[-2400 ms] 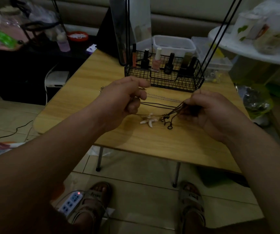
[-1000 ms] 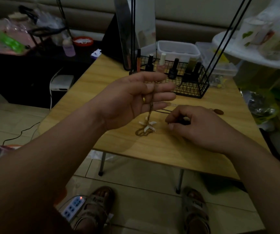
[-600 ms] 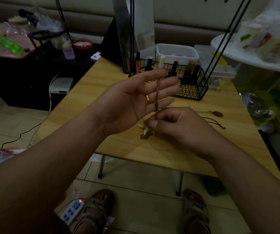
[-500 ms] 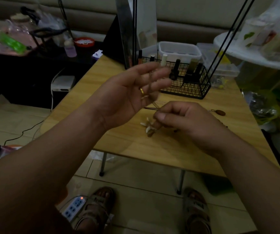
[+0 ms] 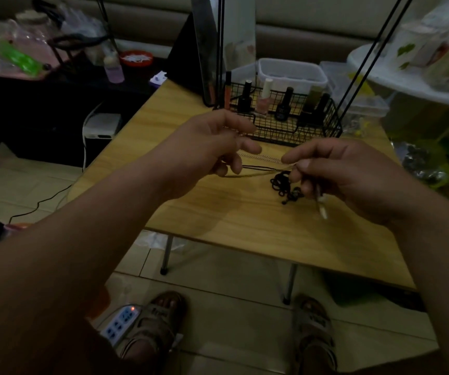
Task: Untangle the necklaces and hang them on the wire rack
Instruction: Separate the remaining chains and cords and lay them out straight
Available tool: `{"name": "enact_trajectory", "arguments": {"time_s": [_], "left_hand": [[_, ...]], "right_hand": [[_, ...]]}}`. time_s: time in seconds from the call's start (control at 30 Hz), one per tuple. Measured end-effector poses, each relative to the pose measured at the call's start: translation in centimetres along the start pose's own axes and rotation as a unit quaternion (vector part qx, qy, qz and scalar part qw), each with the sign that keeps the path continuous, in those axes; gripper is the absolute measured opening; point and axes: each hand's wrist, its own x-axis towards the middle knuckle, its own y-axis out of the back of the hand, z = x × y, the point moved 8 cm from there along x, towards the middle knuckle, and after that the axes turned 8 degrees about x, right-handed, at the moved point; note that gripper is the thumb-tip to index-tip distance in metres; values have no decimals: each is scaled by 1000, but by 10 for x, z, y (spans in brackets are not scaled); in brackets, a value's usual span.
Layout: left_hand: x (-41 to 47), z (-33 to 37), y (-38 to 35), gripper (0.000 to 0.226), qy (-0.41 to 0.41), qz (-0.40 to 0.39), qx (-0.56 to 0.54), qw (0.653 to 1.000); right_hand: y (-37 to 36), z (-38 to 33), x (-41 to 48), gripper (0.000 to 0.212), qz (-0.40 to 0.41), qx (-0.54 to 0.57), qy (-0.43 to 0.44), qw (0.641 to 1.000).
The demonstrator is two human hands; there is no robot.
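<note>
left hand [image 5: 212, 151] and right hand [image 5: 339, 174] each pinch a thin tan cord necklace [image 5: 258, 173], pulled free above the light wooden table [image 5: 245, 217]. its white shell pendant [image 5: 322, 211] dangles. a black cord necklace [image 5: 281, 184] lies bunched below, a silver chain [image 5: 261, 157] beside it. the visible part of the black wire rack [image 5: 285, 131] holds no necklaces, so hanging likely remains.

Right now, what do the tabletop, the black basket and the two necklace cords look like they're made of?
The tabletop looks like wood or wood-look laminate: pale straight grain, faint sheen. The basket is thin metal wire, matte black, in an open grid. The black cord is probably waxed cotton or leather: limp, coiled loops. The tan cord looks like dull twisted fibre, but it is blurred, so uncertain.
</note>
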Motion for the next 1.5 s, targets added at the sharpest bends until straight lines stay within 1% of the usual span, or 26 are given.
{"name": "enact_trajectory", "arguments": {"time_s": [0.1,0.23,0.37,0.43,0.5,0.57,0.67,0.77,0.9,0.97,1.07,1.23,1.4,1.5], "left_hand": [[-1,2,-4,29,-7,-16,-75,997],[0,11,-11,34,-23,-53,-229,972],[-2,21,-23,41,-32,-96,-300,949],[-3,22,-29,45,-32,-108,-315,942],[-3,21,-33,48,-29,-113,-325,938],[-3,20,-36,48,-24,-113,-333,936],[0,18,-32,42,-33,-104,-319,942],[1,18,-24,30,-54,-84,-266,959],[0,14,-15,21,-52,-40,-202,977],[-1,13,-12,20,-55,-19,-164,985],[-3,12,-8,19,-53,9,-138,989],[-4,10,-6,21,-50,20,-132,990],[-6,15,-8,25,-72,18,-100,992],[-6,17,-11,29,-81,15,-80,993]], "right_hand": [[-6,5,-4,26,-25,-50,-21,998],[-17,9,-4,20,-55,-94,-33,994],[-29,9,-4,19,-60,-104,-24,993],[-34,6,-2,22,-43,-95,-2,995],[-40,3,1,24,-34,-51,20,998],[-46,1,4,20,-30,0,36,999],[-46,1,5,15,-23,29,44,998],[-42,2,5,15,-25,27,46,998],[-38,0,4,14,-13,57,49,997],[-38,-1,4,13,-9,64,51,997],[-37,0,5,12,0,60,48,997],[-38,2,8,8,-2,91,38,995],[-41,1,7,2,-9,71,56,996],[-40,-2,6,10,3,53,74,996]]}}
